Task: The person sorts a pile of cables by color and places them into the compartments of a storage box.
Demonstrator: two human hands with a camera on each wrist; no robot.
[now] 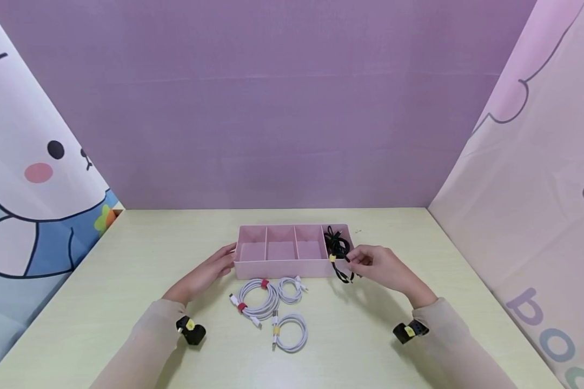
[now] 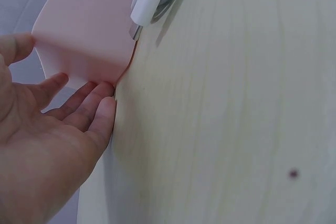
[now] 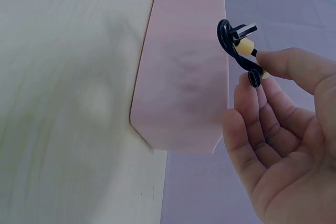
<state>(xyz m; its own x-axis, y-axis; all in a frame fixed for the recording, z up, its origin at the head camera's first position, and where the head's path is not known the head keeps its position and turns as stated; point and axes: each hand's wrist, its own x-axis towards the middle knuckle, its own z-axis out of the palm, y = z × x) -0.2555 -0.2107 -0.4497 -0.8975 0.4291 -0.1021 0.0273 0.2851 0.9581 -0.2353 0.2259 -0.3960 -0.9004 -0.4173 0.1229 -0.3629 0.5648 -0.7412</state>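
A pink box point(image 1: 282, 269) with several compartments in a row stands on the table. My left hand point(image 1: 214, 270) rests its fingers against the box's left end; in the left wrist view its fingers point(image 2: 100, 111) touch the pink wall low down. At the box's right end, my right hand point(image 1: 377, 265) pinches a black USB cable point(image 1: 343, 274) with a yellow tie between thumb and fingers. Black cable coils point(image 1: 337, 246) fill the rightmost compartment; whether they are one cable or more, I cannot tell. The right wrist view shows the held cable's connectors point(image 3: 245, 31) above the rim.
In front of the box lie coiled white cables: a large one point(image 1: 259, 308) with red ties, a small one point(image 1: 290, 290), and one point(image 1: 293, 333) with a yellow tie. A purple backdrop point(image 1: 272, 108) rises behind the table point(image 1: 175, 232), with printed cloths on both sides.
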